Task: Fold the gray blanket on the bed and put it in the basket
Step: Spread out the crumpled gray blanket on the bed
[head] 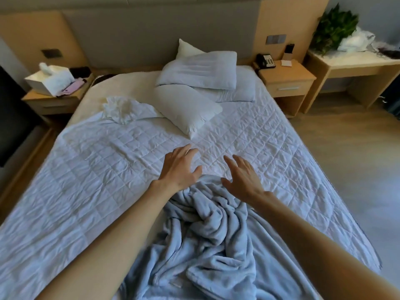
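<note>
We see the pale blue-gray fleece blanket (212, 234) lying unfolded in a rumpled heap on the near middle of the bed, bunched into thick soft ridges at its far end and spreading out flatter toward the foot, where it runs out of view. It rests on the white quilted bed cover (97, 180), which is creased all over in small squares. Further up the bed, well apart from the blanket, lie three white pillows: one plump pillow (186, 109) set at an angle, a flatter pillow (201, 71) stacked behind it, and a third pillow (238, 89) under that one on the right. A crumpled white cloth (125, 109) sits left of the pillows. Behind them stands the gray padded headboard (151, 35). A light wooden nightstand (54, 100) on the left carries a white tissue box (49, 80); a matching right nightstand (285, 79) carries a black desk telephone (265, 61), and beyond it a pale wooden desk (357, 66) holds a leafy green plant (333, 27). Nothing lies between the hands and the blanket. Both bare arms reach forward over it: the left hand (180, 167) and the right hand (242, 178) are at the blanket's far edge, palms down, fingers straight and spread, gripping nothing; we cannot tell whether they touch the fabric
</note>
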